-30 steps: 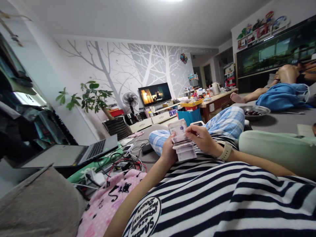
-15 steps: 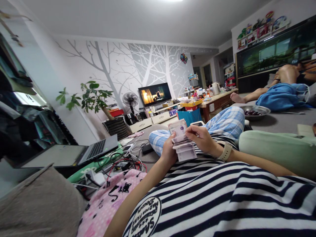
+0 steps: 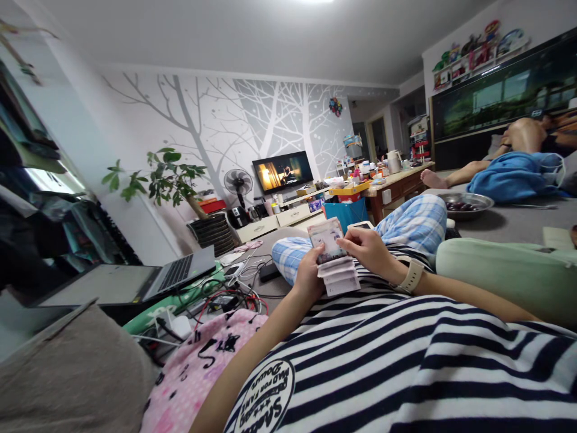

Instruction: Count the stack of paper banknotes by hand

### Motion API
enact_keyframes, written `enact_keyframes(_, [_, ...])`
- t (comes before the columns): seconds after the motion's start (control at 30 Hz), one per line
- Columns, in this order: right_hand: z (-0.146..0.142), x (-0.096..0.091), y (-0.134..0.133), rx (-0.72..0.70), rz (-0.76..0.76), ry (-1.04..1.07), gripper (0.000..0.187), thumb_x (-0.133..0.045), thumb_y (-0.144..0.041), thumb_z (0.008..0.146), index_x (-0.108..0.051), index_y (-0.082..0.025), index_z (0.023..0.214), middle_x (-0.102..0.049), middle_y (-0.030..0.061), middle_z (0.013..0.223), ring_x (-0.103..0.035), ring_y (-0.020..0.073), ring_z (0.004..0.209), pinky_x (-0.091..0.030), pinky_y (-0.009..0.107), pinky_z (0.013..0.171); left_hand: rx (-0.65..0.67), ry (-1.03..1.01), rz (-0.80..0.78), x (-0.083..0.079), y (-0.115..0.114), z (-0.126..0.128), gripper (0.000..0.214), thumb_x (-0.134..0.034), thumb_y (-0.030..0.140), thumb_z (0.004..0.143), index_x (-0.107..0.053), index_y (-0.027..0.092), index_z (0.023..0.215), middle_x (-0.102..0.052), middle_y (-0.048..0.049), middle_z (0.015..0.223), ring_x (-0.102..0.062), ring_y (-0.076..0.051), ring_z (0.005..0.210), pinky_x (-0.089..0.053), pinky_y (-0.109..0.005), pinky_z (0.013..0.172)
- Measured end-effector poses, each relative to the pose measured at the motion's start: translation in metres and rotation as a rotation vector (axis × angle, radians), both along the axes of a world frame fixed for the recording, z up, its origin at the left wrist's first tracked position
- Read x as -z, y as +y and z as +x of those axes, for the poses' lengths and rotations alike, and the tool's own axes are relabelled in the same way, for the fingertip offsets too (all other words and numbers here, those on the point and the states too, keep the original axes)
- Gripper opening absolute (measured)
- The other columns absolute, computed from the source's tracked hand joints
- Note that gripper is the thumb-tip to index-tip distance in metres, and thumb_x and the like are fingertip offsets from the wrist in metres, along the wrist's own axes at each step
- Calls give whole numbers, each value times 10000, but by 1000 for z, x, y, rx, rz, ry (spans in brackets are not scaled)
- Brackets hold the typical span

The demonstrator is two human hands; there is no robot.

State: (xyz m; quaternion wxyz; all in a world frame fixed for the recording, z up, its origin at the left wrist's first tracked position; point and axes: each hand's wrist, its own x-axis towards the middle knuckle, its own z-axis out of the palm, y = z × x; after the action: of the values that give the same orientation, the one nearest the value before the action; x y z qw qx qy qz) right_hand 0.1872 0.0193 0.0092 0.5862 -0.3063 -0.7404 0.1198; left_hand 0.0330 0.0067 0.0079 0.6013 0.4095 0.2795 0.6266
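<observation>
A stack of banknotes (image 3: pixel 328 239) is in front of my lap, its lower part folded down toward me in pale layers. My left hand (image 3: pixel 310 269) grips the stack from the left side, thumb on top. At the right edge of the notes, my right hand (image 3: pixel 367 246) has its thumb and index finger pinched on the top banknote; the other fingers are curled in. A pale watch (image 3: pixel 412 275) is on my right wrist. Behind the right hand lies a white-edged phone or tablet (image 3: pixel 360 227), partly hidden.
An open laptop (image 3: pixel 175 273) and tangled cables (image 3: pixel 234 294) are on the left. To the right are a green cushion (image 3: pixel 500 276) and a metal bowl (image 3: pixel 482 210) of dark round fruit. Another person's bare foot (image 3: pixel 433 178) rests beyond it. A blue bag (image 3: pixel 346 211) stands ahead.
The upright top of the stack shows a different note face, and fewer loose edges show at the fold. My right hand has shifted slightly left, still pinching at the notes' edge.
</observation>
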Motion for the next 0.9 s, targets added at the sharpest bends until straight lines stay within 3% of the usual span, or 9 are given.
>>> enact_keyframes(0.1, [0,0,6,76,-47,-10,407,-578,-478,846,-492,-183,580,-503,-24,545,-448,119,559,-312,258,570,24,33,21,1,-2,-2,278,-724,222,677,-680,118,931,-742,-91,882,-688,-275,925,-522,-375,883])
enact_keyframes(0.37, [0,1,9,81,-57,-29,371,-538,-430,864,-511,-181,591,-524,-19,556,-452,124,578,-315,251,586,-10,33,47,0,-2,0,346,-734,191,642,-666,105,970,-742,-96,901,-680,-280,972,-509,-384,907])
enact_keyframes(0.67, [0,0,-2,-21,39,18,279,-532,-374,889,-548,-181,688,-549,-15,616,-474,126,599,-341,250,584,50,0,19,-1,3,1,298,-664,300,752,-668,125,993,-742,-83,924,-690,-266,936,-533,-368,854])
enact_keyframes(0.9, [0,1,-5,-105,155,15,237,-532,-328,909,-563,-180,726,-540,-18,644,-455,118,602,-342,254,584,-73,93,169,9,6,-6,376,-718,227,673,-674,149,1038,-745,-40,895,-686,-251,906,-526,-336,823])
